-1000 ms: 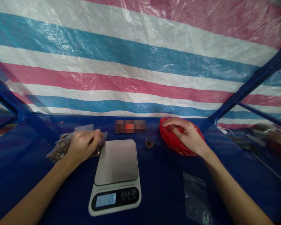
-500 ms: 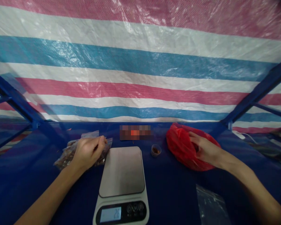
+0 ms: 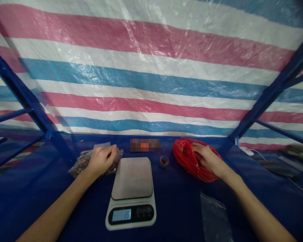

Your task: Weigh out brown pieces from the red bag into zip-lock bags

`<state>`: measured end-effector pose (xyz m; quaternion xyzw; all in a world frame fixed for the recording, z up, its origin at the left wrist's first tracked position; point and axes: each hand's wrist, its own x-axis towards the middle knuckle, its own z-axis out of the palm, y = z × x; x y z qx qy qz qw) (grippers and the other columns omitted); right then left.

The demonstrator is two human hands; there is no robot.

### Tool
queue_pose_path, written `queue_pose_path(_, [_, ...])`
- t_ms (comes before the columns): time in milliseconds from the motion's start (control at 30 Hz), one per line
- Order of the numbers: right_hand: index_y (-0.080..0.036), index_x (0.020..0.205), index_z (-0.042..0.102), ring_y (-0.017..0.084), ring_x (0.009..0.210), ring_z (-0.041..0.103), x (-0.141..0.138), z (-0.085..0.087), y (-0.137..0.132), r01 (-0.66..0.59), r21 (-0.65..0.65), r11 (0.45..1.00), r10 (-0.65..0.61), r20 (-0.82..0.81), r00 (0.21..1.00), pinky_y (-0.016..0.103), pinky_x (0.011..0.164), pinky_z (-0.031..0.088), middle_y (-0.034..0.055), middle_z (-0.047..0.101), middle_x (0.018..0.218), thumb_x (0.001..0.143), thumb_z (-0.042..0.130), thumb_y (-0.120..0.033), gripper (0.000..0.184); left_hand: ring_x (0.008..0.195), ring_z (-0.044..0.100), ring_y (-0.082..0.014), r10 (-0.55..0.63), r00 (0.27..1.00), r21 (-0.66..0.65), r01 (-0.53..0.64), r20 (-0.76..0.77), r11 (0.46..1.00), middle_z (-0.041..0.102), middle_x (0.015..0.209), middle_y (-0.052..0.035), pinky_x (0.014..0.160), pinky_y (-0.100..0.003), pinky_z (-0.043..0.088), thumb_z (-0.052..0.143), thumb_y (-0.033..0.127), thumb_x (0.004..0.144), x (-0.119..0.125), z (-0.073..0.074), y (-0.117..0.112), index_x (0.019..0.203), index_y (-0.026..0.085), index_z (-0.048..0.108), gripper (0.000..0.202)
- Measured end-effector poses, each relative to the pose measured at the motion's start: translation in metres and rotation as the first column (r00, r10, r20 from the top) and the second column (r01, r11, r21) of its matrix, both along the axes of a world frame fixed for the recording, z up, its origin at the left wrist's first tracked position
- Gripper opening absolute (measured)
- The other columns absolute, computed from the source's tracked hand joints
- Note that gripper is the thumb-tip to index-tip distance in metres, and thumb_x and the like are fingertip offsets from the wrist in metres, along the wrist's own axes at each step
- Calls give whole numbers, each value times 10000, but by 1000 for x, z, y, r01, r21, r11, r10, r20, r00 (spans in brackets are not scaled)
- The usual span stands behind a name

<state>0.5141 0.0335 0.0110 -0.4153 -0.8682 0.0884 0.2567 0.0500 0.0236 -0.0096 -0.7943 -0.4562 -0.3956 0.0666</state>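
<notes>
L hand [image 3: 101, 161], grip narrow at zip bag [image 3: 82, 164]; R hand [image 3: 208, 159], grip wide on red bag [image 3: 183, 158]

Right hand [image 3: 209, 160]: slid from on top of the bag, fingers at its far edge, to its right side, fingertips now resting mid-bag.
Red plastic bag [image 3: 188, 161]: bunched narrower than half a second ago, running from far left to near right, with fresh creases under the fingers.
Head view: swung back and levelled from the earlier tilt.
Digital scale [image 3: 131, 191]: whole again at the near side, after its front edge was cut off by the frame.
</notes>
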Motion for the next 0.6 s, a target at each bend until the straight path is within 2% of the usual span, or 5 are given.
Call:
queue_pose_path(100, [-230, 911, 752, 240, 912, 726, 4, 5, -2, 69, 112, 991, -68, -16, 998, 360, 842, 592, 77, 749, 966, 851, 480, -32, 342, 633, 756, -179, 16, 1000, -27, -16, 21, 1000, 782, 692, -44, 606, -249, 509, 433, 316, 1036, -2, 0, 2, 703, 181, 736, 470])
queue_pose_path(200, [-215, 980, 749, 243, 958, 716, 8, 5, -2, 115, 190, 975, -111, -32, 993, 365, 865, 577, 94, 725, 1015, 884, 444, -25, 372, 618, 749, -179, 22, 999, -22, -21, 29, 1000, 770, 669, -39, 597, -249, 498, 428, 313, 1042, -2, 0, 3, 692, 184, 725, 477])
queue_pose_path(433, [-211, 1021, 760, 256, 961, 710, 20, 17, -2, 238, 265, 934, -213, -121, 970, 416, 908, 570, 92, 731, 1009, 964, 457, -119, 322, 572, 718, -166, -21, 1000, -6, 21, 8, 1000, 745, 630, -39, 571, -235, 487, 445, 319, 1041, 3, 3, -1, 677, 189, 716, 472])
queue_pose_path(533, [-213, 1007, 762, 251, 949, 712, 15, 26, -6, 239, 270, 933, -186, -208, 960, 413, 901, 572, 87, 738, 999, 963, 488, -141, 287, 494, 657, -145, -65, 998, 11, 65, -23, 998, 679, 547, -29, 533, -224, 464, 462, 329, 1034, 11, 8, -7, 665, 192, 711, 466])
queue_pose_path(600, [-215, 986, 764, 243, 925, 713, 7, 30, -10, 219, 220, 950, -154, -280, 948, 395, 873, 573, 83, 743, 985, 972, 527, -181, 240, 481, 635, -138, -104, 993, 39, 107, -59, 994, 649, 528, -27, 527, -223, 457, 460, 311, 1035, 15, 11, -11, 657, 191, 700, 464])
